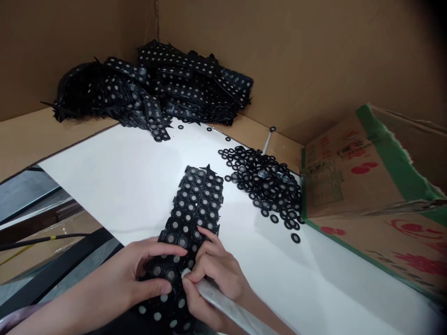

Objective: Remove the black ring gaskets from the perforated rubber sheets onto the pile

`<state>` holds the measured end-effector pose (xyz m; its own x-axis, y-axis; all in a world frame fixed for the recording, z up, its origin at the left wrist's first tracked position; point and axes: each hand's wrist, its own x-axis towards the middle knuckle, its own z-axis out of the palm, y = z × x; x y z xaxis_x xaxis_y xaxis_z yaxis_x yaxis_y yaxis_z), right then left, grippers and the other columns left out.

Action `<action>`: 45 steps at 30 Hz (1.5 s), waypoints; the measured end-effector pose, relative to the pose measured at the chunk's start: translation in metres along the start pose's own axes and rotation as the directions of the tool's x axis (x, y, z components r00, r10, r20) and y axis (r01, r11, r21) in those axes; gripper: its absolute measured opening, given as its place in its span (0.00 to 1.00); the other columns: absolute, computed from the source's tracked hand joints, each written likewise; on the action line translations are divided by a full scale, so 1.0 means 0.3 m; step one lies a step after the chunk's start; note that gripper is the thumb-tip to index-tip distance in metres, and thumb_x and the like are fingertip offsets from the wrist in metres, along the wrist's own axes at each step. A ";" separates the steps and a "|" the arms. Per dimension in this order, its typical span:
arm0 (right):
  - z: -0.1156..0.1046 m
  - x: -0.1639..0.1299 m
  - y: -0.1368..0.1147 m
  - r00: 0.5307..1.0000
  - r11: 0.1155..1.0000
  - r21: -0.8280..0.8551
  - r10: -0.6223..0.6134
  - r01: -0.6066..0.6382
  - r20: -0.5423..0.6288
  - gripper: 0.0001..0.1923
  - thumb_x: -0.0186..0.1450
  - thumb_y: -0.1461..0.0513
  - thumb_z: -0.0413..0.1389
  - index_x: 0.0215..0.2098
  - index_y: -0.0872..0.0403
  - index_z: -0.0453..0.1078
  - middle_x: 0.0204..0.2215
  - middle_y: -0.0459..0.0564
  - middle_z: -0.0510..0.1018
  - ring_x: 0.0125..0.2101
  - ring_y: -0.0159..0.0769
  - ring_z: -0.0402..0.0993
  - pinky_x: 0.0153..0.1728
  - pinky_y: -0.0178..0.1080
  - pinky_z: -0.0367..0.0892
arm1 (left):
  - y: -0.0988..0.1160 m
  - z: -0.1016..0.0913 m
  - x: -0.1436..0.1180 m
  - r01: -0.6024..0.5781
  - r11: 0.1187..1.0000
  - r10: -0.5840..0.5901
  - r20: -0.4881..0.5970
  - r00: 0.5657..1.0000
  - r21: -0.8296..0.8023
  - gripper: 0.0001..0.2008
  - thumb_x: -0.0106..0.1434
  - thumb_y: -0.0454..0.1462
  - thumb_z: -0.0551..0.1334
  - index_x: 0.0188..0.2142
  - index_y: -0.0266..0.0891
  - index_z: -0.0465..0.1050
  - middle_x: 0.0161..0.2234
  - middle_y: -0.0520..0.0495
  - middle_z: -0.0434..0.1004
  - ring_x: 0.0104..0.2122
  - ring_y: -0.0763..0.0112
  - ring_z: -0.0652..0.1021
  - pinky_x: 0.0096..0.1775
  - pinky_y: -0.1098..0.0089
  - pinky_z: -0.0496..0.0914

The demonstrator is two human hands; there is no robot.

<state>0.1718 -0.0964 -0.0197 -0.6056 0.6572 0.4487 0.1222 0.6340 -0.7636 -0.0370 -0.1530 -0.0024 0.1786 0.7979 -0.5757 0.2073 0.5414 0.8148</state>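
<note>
A black rubber sheet [188, 217] with rows of raised rings around pale dots runs from the bottom of the head view up onto the white board. My left hand [139, 270] grips its left edge, with thumb and index finger on top; the other fingers are mostly hidden. In my right hand [220, 274] is a pale, pen-like stick [223, 302], pinched near its tip against the sheet. That hand's outer fingers rest on the sheet's right side. Whether the tip is inside a ring I cannot tell.
Loose black rings [268, 181] lie heaped at right, beside a printed cardboard box [335, 167]. Another thin white stick [268, 142] leans behind them. Stacked black dotted sheets [157, 83] sit at the back against a cardboard wall [279, 56]. The white board [115, 186] ends at left.
</note>
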 end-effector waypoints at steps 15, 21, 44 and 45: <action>0.002 -0.007 0.012 1.000 0.999 0.027 0.021 -0.021 0.012 0.10 0.58 0.71 0.56 0.29 0.50 0.62 0.20 0.38 0.70 0.24 0.29 0.68 0.58 0.54 0.67 | -0.003 0.007 -0.012 -0.016 1.000 0.016 0.001 1.000 -0.013 0.21 0.58 0.39 0.70 0.51 0.54 0.78 0.52 0.54 0.80 0.52 0.54 0.77 0.56 0.61 0.68; 0.076 -0.021 0.037 0.991 0.993 -0.090 -0.081 0.072 -0.104 0.09 0.59 0.69 0.54 0.28 0.49 0.61 0.18 0.38 0.72 0.22 0.31 0.65 0.56 0.52 0.66 | -0.022 0.027 -0.023 0.014 0.996 -0.012 -0.032 0.999 0.092 0.23 0.60 0.44 0.67 0.55 0.56 0.75 0.57 0.50 0.76 0.55 0.49 0.74 0.55 0.55 0.68; -0.015 -0.010 -0.010 0.990 0.993 0.107 0.043 -0.057 0.136 0.07 0.57 0.69 0.55 0.27 0.50 0.63 0.20 0.37 0.70 0.24 0.29 0.70 0.65 0.60 0.50 | 0.011 -0.001 -0.042 -0.008 0.996 0.006 0.019 1.000 0.086 0.27 0.59 0.37 0.68 0.58 0.56 0.71 0.57 0.51 0.76 0.56 0.50 0.74 0.59 0.54 0.67; -0.010 -0.011 -0.012 0.990 0.995 0.088 0.043 -0.055 0.132 0.07 0.57 0.69 0.55 0.27 0.50 0.63 0.20 0.37 0.70 0.23 0.29 0.69 0.65 0.60 0.50 | 0.012 -0.002 -0.042 -0.006 0.996 0.004 0.020 1.000 0.093 0.27 0.60 0.38 0.68 0.58 0.57 0.71 0.57 0.51 0.76 0.56 0.50 0.74 0.59 0.54 0.66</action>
<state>0.1757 -0.0997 -0.0170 -0.6985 0.6240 0.3503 0.0857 0.5590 -0.8248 -0.0390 -0.1608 0.0079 0.1988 0.7944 -0.5739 0.2953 0.5098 0.8080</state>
